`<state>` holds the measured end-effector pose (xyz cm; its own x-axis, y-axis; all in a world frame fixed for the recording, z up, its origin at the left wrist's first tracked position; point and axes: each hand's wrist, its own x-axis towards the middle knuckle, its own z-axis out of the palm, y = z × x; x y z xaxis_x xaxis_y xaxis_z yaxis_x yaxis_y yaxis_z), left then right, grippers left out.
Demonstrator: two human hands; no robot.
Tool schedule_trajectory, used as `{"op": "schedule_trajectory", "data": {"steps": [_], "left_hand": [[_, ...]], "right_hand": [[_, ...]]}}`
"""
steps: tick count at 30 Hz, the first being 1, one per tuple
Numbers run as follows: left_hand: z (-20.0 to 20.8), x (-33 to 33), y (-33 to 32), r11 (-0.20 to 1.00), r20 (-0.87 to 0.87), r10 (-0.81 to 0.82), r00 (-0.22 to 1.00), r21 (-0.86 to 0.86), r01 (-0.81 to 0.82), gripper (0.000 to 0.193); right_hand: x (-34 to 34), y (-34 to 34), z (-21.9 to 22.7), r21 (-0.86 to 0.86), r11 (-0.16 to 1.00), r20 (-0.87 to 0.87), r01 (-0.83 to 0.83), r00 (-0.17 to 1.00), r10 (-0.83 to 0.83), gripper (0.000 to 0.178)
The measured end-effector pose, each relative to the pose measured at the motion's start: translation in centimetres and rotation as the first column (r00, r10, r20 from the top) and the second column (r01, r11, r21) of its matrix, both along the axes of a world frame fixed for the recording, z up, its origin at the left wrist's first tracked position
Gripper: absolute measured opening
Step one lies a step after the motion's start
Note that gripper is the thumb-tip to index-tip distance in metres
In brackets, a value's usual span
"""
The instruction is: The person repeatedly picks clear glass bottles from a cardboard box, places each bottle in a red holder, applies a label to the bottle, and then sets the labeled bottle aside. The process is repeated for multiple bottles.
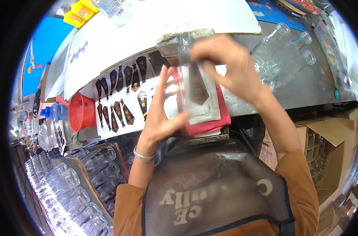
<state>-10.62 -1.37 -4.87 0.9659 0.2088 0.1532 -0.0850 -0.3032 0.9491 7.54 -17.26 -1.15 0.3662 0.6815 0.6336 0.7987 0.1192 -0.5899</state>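
Note:
I hold a clear glass bottle (192, 84) flat over a red cloth pad (210, 125) at the bench edge. A dark tie-shaped label (197, 89) sits on the bottle's face. My right hand (226, 65) grips the bottle's upper part near its neck. My left hand (163, 110) presses its fingers and palm against the bottle's left side, fingers spread. A folded grey cloth (169, 41) lies under the bottle's neck.
A white sheet of dark tie-shaped labels (122, 94) lies to the left, beside a red funnel (81, 112) and a blue bottle (55, 112). Several empty glass bottles (289, 51) lie on the grey bench at right. More bottles (68, 185) fill crates at lower left; cardboard boxes (324, 145) stand at right.

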Motion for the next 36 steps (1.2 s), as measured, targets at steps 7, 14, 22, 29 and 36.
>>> {"op": "schedule_trajectory", "data": {"steps": [7,14,22,29,36], "left_hand": [[-0.8,-0.6,-2.3,0.898,0.015,0.065,0.998,0.436,-0.065,0.118],[-2.3,-1.4,-1.3,0.953,0.012,0.040,0.999,0.299,-0.042,0.113],[-1.7,-0.8,-2.1,0.959,0.037,0.053,0.998,0.277,-0.061,0.116],[-2.4,-1.2,-2.3,0.980,0.059,0.067,0.996,0.183,-0.077,0.116],[-1.9,-0.8,-2.8,0.951,0.135,0.071,0.988,0.289,-0.107,0.118]], "right_hand": [[-0.3,-1.5,-0.6,-0.067,0.996,-0.253,-0.064,0.966,0.045,0.020],[-4.9,-5.9,-3.5,0.009,0.967,-0.206,-0.253,0.946,0.249,0.033],[0.1,-0.2,0.1,-0.068,0.997,-0.040,0.044,0.998,-0.047,0.026],[-5.5,-1.0,1.3,-0.233,0.949,0.209,-0.212,0.942,0.262,0.024],[0.5,-0.3,0.6,0.039,0.976,0.116,0.215,0.969,-0.218,0.017]]}}
